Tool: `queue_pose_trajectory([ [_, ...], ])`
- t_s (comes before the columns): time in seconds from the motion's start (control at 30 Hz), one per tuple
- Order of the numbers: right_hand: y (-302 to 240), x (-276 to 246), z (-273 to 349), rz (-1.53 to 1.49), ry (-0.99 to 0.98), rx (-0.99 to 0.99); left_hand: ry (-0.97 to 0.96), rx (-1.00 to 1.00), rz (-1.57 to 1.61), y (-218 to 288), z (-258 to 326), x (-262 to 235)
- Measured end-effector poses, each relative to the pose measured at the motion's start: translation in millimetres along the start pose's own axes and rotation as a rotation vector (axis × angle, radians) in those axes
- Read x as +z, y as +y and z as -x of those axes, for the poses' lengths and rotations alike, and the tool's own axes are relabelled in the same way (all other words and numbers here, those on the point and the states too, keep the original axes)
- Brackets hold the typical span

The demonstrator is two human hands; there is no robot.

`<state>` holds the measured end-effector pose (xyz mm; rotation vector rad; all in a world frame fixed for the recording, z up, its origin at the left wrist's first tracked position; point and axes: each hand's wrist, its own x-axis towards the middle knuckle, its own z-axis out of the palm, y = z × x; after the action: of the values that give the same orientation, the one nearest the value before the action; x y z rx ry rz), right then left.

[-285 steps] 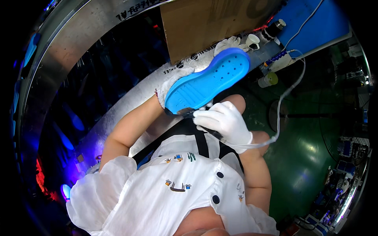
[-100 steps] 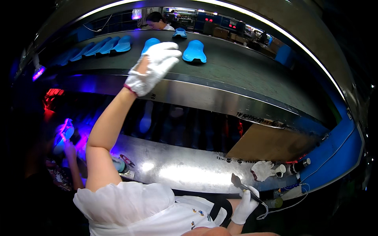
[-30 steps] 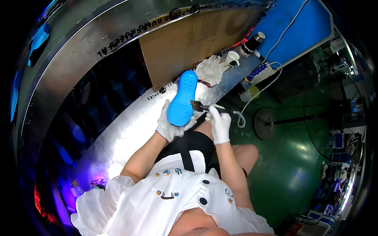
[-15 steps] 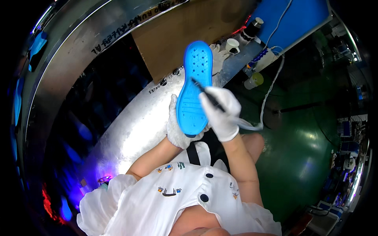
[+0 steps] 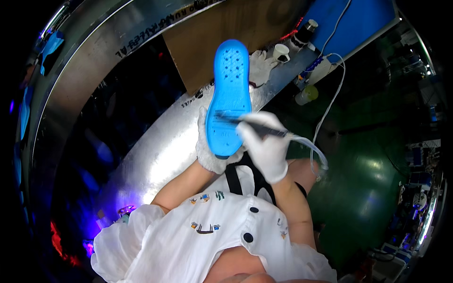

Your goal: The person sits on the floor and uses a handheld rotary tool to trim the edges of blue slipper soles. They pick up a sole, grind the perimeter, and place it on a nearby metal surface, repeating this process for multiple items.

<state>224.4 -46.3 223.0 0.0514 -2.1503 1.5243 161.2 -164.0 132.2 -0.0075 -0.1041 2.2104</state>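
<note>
A bright blue shoe sole (image 5: 230, 89) stands upright in front of me, its heel end cupped from below by my white-gloved left hand (image 5: 207, 153). My gloved right hand (image 5: 265, 147) grips a thin dark tool (image 5: 255, 128) with a clear hose trailing from it. The tool's tip rests across the lower part of the sole. Both forearms rise from my white shirt at the bottom of the view.
A curved shiny metal bench edge (image 5: 155, 155) runs beside my hands. Behind the sole lie a brown board (image 5: 222, 33), a spare white glove (image 5: 260, 66), a small white cup (image 5: 282, 52), a dark bottle (image 5: 306, 29) and a blue panel (image 5: 363, 19). Green floor (image 5: 373, 188) is at right.
Seconds ago my left arm reached up to blue soles on a conveyor. Over the last second the sole was lifted closer and upright, and the tool tip moved down onto its heel part.
</note>
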Motion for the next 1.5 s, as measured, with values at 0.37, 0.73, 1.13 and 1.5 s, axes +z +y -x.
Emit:
queue_pose_trajectory([
  [0.37,-4.4,6.6,15.8,0.077,0.017,-0.092,0.008,-0.019,-0.169,19.0,-11.0,-6.9],
  [0.73,-13.6,22.1,37.2,0.015,-0.063,-0.033,-0.265,-0.101,-0.131,29.3,-12.5,6.4],
  [1.13,5.8,-12.9,9.1,-0.009,-0.357,0.05,0.206,-0.285,-0.491,71.5,-13.0,24.0],
  [1.5,-21.6,-15.0,13.9,0.423,-0.511,-0.306,0.295,-0.355,-1.104,88.9,-23.6,66.8],
])
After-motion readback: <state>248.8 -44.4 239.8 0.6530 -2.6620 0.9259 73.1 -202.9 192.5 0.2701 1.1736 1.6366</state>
